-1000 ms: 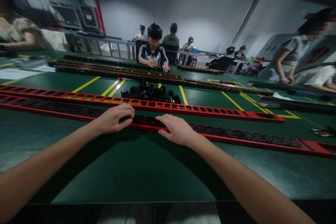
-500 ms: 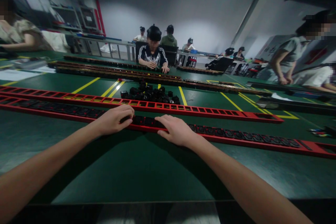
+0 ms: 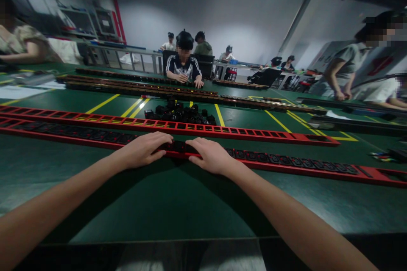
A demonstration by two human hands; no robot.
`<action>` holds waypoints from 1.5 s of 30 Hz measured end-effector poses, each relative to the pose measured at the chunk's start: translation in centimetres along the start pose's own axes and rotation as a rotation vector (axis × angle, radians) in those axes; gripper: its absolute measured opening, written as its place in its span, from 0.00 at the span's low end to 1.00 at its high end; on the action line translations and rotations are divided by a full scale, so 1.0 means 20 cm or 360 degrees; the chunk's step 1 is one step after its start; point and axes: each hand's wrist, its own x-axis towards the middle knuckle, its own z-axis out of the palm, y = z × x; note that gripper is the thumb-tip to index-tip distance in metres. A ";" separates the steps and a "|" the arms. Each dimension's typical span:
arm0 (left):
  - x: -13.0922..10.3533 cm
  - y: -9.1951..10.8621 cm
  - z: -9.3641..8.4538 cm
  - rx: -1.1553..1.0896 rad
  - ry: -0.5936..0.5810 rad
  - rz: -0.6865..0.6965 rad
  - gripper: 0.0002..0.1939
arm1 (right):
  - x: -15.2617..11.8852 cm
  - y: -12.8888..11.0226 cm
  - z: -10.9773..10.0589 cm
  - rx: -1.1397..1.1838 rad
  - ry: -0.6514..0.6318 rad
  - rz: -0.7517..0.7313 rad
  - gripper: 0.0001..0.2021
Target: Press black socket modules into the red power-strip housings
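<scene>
Resting on the long near red frame, the left hand and the right hand lie a little apart, both with palms facing down. The fingers of each hand bend over the top, and each thumb is by the side close to the person. You cannot tell if either hand is pinching something, because the fingers hide what is under them. The near red frame goes under both hands and pokes out far past them on both sides. Flat black pieces sit in its holes, with a few showing in the gap between the hands. Just past it lies the far red frame, and the hands do not touch that one. Behind that is a messy black pile on the green table. Another person sits across, behind some long brown strips.
</scene>
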 end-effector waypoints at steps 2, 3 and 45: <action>0.00 -0.02 0.00 -0.0012 -0.0007 -0.0031 0.13 | 0.00 0.00 0.00 -0.0009 -0.0005 -0.0006 0.26; 0.00 -0.03 -0.01 -0.0020 -0.0016 -0.0039 0.12 | 0.00 0.00 0.00 -0.0009 -0.0009 -0.0008 0.26; -0.01 -0.03 0.00 0.0090 -0.0010 0.0031 0.15 | 0.00 0.00 0.01 0.0002 0.0026 -0.0014 0.25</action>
